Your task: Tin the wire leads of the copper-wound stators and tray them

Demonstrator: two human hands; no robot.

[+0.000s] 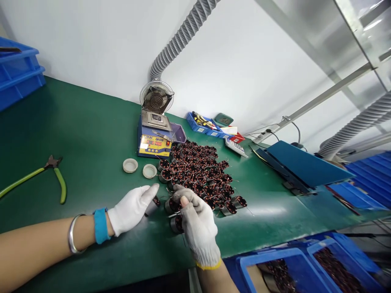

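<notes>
My left hand (131, 208), in a white glove, is closed around the side of a copper-wound motor stator (152, 206) with a grey metal casing. My right hand (199, 228), in a white glove with dirty fingertips, is pinched; a bare fingertip shows through the glove. Whatever sits in that pinch, perhaps a thin wire, is too small to make out. Just beside the right fingers are two stators, one upright (171, 206) and a nearer one (176, 224) partly covered by the hand. Behind both hands stands a dense group of similar stators (195, 175) with thin wire ends sticking out.
A blue-and-yellow solder pot (154, 142) stands behind two small round dishes (130, 165), under a fan hood (156, 99). Green-handled cutters (51, 167) lie left. Blue tool trays (204, 126), a calculator (236, 147) and a teal panel (308, 162) are right; blue bins (275, 254) sit below.
</notes>
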